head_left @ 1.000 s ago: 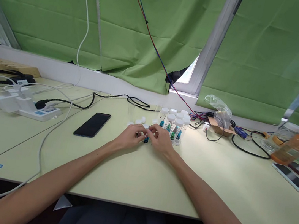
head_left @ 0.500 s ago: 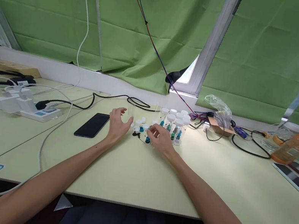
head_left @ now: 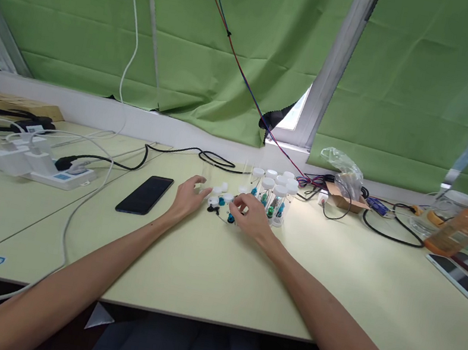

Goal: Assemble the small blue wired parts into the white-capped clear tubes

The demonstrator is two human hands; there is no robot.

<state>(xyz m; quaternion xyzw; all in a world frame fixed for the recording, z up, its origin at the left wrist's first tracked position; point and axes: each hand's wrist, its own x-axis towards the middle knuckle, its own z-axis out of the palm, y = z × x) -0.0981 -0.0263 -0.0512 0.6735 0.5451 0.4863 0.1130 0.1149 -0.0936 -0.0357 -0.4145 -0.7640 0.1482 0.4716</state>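
Note:
My left hand [head_left: 188,197] is low over the table, thumb and fingers apart, beside a faint clear tube [head_left: 208,169] standing just beyond its fingertips; whether they touch is hard to see. My right hand [head_left: 249,214] has thumb and forefinger pinched together above the small parts. What the pinch holds, if anything, is too small to make out. Between the hands lie several white caps [head_left: 213,201], a black part [head_left: 212,208] and a blue part [head_left: 231,218]. Capped clear tubes [head_left: 279,191] with blue and green parts inside stand upright just right of my right hand.
A black phone [head_left: 144,195] lies left of my left hand. Farther left sits a white power strip [head_left: 74,179] with plugs and cables. Toward the right are an open cardboard box [head_left: 347,201], an orange bottle [head_left: 461,233] and another phone [head_left: 463,283].
My left hand has moved slightly right and lower, toward the table, with the clear tube now farther past its fingertips. My right hand has stayed almost in place.

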